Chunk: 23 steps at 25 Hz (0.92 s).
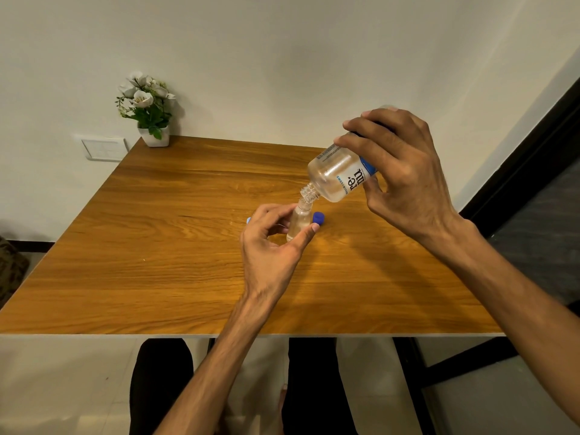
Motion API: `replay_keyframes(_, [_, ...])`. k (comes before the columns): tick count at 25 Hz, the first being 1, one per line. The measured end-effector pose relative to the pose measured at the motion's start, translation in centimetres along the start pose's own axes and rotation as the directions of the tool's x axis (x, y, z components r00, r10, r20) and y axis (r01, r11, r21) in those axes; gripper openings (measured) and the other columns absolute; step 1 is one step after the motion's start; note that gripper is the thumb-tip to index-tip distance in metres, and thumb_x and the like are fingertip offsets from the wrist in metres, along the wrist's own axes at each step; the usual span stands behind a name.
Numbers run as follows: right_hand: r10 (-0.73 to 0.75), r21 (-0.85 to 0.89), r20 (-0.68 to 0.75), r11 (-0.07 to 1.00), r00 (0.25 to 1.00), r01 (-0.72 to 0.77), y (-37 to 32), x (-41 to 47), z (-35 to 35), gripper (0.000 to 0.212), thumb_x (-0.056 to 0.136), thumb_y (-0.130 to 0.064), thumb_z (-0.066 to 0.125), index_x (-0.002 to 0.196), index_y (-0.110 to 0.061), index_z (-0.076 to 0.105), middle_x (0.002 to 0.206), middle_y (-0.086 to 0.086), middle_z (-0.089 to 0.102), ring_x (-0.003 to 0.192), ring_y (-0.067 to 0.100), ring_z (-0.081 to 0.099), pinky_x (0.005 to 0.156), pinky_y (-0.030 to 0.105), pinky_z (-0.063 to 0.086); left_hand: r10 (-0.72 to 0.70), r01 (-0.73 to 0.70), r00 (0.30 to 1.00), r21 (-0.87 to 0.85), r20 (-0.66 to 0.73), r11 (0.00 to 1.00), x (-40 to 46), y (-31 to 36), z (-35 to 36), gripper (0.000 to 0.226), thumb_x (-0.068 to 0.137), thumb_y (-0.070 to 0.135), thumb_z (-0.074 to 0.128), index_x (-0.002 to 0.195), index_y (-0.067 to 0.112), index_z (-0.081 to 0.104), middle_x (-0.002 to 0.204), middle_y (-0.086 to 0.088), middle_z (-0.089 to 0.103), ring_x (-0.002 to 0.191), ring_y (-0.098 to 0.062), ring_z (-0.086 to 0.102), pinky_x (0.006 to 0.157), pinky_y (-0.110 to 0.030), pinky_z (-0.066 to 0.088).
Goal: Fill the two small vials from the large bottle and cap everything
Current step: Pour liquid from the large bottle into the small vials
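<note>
The left hand (270, 243) pinches a small clear plastic vial (298, 222) between thumb and curled fingers (268, 211), upright on the wood-grain tabletop (157, 246). The right hand (405, 177) grips a large clear labelled bottle (339, 177), tilted with its threaded neck at the vial's mouth. A blue cap (318, 218) lies just beside the vial.

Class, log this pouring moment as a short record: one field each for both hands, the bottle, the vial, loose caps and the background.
right hand: grips the large bottle, tipped neck-down
left hand: holds the small vial upright on the table
bottle mouth: at the vial's opening
loose caps: dark blue cap beside the vial
background: potted flowers at the far left corner
</note>
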State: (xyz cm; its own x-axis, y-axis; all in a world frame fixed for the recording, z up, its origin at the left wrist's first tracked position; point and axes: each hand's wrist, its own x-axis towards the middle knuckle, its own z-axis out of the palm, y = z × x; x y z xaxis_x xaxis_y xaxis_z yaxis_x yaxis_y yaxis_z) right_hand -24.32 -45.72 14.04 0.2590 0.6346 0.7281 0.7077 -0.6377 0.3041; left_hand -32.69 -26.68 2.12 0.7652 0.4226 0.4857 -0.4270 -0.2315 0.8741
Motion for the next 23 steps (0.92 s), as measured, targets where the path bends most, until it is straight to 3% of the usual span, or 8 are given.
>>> replay_keyframes(8, [0.070,0.046,0.002,0.997,0.998,-0.070,-0.2,-1.3,0.6,0.052,0.082,-0.001,0.069,0.134,-0.007,0.068,0.139,0.011,0.067,0.134,0.032,0.053,0.113,0.045,0.039,-0.012,0.012,1.000,0.022,-0.005,1.000,-0.1,-0.4,0.2,0.038,0.073,0.015,0.094,0.108,0.013,0.080,0.101,-0.001,0.072,0.087,-0.009,0.067,0.075,-0.029,0.059])
replay_keyframes(11, [0.174,0.099,0.045,0.979,0.984,-0.177,-0.4,-2.9,1.4,0.061,0.077,-0.002,0.070,0.138,-0.009,0.066,0.142,0.008,0.066,0.137,0.030,0.052,0.114,0.041,0.037,-0.015,0.015,1.000,0.028,0.001,0.999,-0.2,-0.7,0.5,0.038,0.073,0.015,0.094,0.108,0.018,0.079,0.100,0.001,0.072,0.086,-0.005,0.065,0.075,-0.026,0.058])
replay_keyframes(14, [0.358,0.197,0.092,0.908,0.929,-0.370,-1.1,-5.1,3.0,0.070,0.070,0.000,0.074,0.138,-0.012,0.065,0.141,0.006,0.066,0.136,0.028,0.053,0.111,0.050,0.045,-0.024,0.023,1.000,0.047,0.010,0.999,-0.4,-1.3,1.0,0.039,0.074,0.014,0.094,0.109,0.017,0.079,0.100,0.002,0.072,0.087,-0.005,0.066,0.075,-0.022,0.057])
replay_keyframes(17, [0.569,0.351,0.175,0.727,0.804,-0.591,-2.6,-8.2,5.5,0.077,0.065,0.000,0.082,0.138,-0.018,0.065,0.135,0.003,0.068,0.129,0.023,0.058,0.100,0.053,0.055,-0.047,0.045,0.998,0.079,0.029,0.996,-0.4,-2.8,1.7,0.040,0.073,0.014,0.094,0.111,0.015,0.080,0.099,-0.001,0.072,0.086,-0.010,0.066,0.076,-0.022,0.057])
replay_keyframes(19, [0.688,0.459,0.273,0.521,0.673,-0.719,-3.5,-9.9,7.0,0.076,0.066,-0.004,0.088,0.136,-0.020,0.065,0.130,-0.003,0.068,0.121,0.019,0.062,0.097,0.036,0.059,-0.076,0.069,0.996,0.115,0.053,0.991,-0.3,-3.9,2.3,0.041,0.073,0.015,0.094,0.111,0.016,0.080,0.100,0.000,0.072,0.088,-0.014,0.068,0.077,-0.024,0.059])
replay_keyframes(21, [0.776,0.493,0.352,0.321,0.523,-0.808,-3.8,-11.0,8.2,0.077,0.066,-0.008,0.095,0.135,-0.017,0.062,0.127,-0.009,0.066,0.115,0.011,0.062,0.092,0.008,0.051,-0.128,0.118,0.990,0.139,0.065,0.983,-0.2,-4.9,2.8,0.041,0.072,0.015,0.095,0.110,0.016,0.079,0.100,0.004,0.072,0.088,-0.010,0.069,0.080,-0.025,0.060])
replay_keyframes(23, [0.831,0.512,0.408,0.134,0.378,-0.848,-3.5,-12.1,9.3,0.078,0.063,-0.010,0.098,0.132,-0.014,0.062,0.126,-0.008,0.067,0.113,0.010,0.064,0.091,0.008,0.052,-0.183,0.170,0.981,0.165,0.069,0.971,0.0,-5.8,3.3,0.038,0.072,0.016,0.095,0.108,0.015,0.080,0.101,0.005,0.073,0.090,-0.008,0.070,0.083,-0.025,0.060])
